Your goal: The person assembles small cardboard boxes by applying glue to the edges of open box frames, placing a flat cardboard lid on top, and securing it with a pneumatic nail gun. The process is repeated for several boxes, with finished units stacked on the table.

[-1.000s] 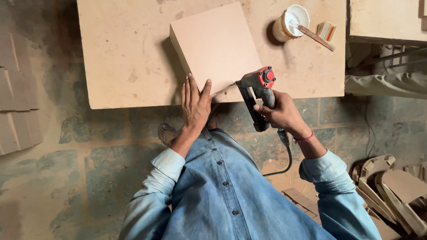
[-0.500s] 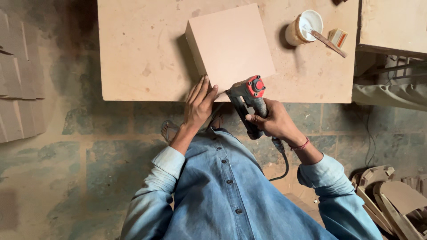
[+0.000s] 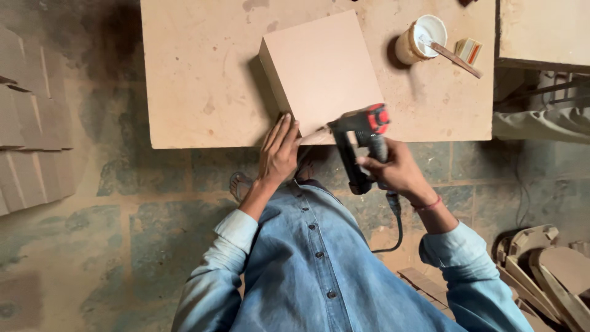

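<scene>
Fingers [image 3: 284, 132] of the left hand [image 3: 278, 154] lie spread flat against the near side of the fibreboard box [image 3: 319, 71], which stands on the worktable [image 3: 196, 92] at its near edge. The right hand [image 3: 390, 169] is closed around the grip of the black and red nail gun [image 3: 359, 144], whose nose meets the box's near corner, just beside the left hand. That closeness looks like the main hazard: a fastener driven at a slant could break out through the thin panel towards the bracing fingers. Because the box sits at the table's edge, a hard push from the tool could also slide or tip it off. The cord [image 3: 396, 224] hangs below the tool near the person's body and might snag. Beyond the box, the glue pot [image 3: 421, 40] with its stick stands well apart, unlikely to be knocked. Blur hides the exact nose contact.
</scene>
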